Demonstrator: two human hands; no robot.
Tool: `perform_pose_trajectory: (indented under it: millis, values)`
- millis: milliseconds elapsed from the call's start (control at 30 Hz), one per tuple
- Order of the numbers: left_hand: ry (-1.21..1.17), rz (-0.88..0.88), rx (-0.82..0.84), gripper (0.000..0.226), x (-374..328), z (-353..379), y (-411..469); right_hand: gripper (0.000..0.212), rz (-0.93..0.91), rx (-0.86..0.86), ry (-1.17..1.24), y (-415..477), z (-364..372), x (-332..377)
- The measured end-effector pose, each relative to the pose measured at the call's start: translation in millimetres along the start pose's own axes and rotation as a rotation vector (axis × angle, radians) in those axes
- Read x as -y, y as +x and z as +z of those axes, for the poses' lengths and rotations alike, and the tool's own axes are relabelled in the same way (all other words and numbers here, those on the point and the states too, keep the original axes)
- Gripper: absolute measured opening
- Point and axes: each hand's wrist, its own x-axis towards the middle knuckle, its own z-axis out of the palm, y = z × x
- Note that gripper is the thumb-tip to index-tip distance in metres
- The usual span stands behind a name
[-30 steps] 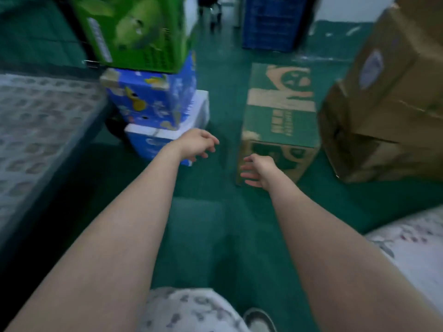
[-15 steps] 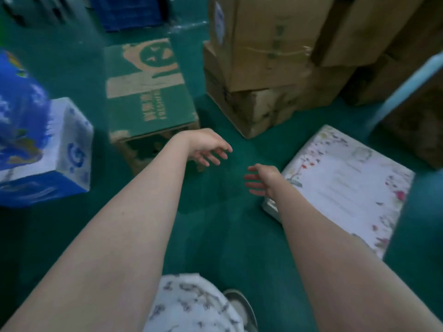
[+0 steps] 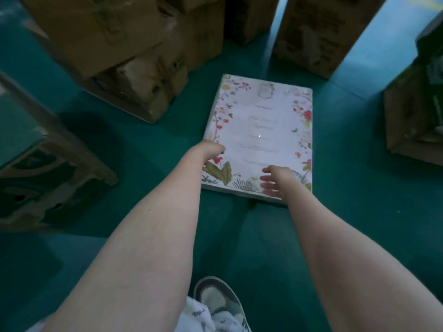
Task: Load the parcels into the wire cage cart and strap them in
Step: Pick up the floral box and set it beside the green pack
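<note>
Left hand point(image 3: 211, 152) is at the left edge of the flat floral parcel point(image 3: 263, 121), fingers bent onto its top, though whether it's actually gripping is impossible to tell. Right hand point(image 3: 279, 182) is over the near edge, fingers spread and relaxed, a bit blurred. The parcel lies flat on the green floor point(image 3: 347, 188), just beside stacked brown cartons point(image 3: 134, 68). A green-printed carton point(image 3: 48, 178) sits well apart, far left.

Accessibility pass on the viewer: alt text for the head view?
Two bare arms reach down to a flat floral-printed box on a green floor: left hand at its left edge, right hand open over its near edge. Brown cardboard boxes stand behind it, a green-printed carton at left.
</note>
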Motion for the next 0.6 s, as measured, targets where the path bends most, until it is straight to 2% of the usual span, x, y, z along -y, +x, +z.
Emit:
perform_pose_trajectory:
  millis: [67,200,300,367,467,533,600]
  values:
    - [-0.069,-0.025,-0.072,0.045,5.1,8.7,16.2,0.023,0.005,-0.105,0.028,10.1,-8.5,-8.5]
    - [-0.178,-0.165,-0.252,0.075,27.8,17.5,33.7,0.013,-0.049,-0.402,-0.14,28.9,-32.0,-23.0]
    - [-0.15,-0.267,-0.175,0.073,54.8,24.1,38.0,0.048,0.121,-0.479,-0.272,35.3,-50.1,-32.3]
    - [-0.113,-0.269,-0.072,0.066,64.9,26.6,35.6,0.052,0.18,-0.441,-0.311,36.4,-52.6,-35.2]
    - [-0.159,-0.249,-0.033,0.075,62.1,25.8,27.3,0.064,0.184,-0.445,-0.178,34.7,-44.1,-37.6]
    - [-0.302,-0.21,-0.106,0.084,57.6,20.6,23.2,0.076,0.175,-0.48,0.007,33.7,-39.5,-34.9]
    - [-0.444,-0.155,-0.195,0.089,54.0,13.0,23.2,0.076,0.116,-0.514,0.147,30.1,-38.4,-29.3]
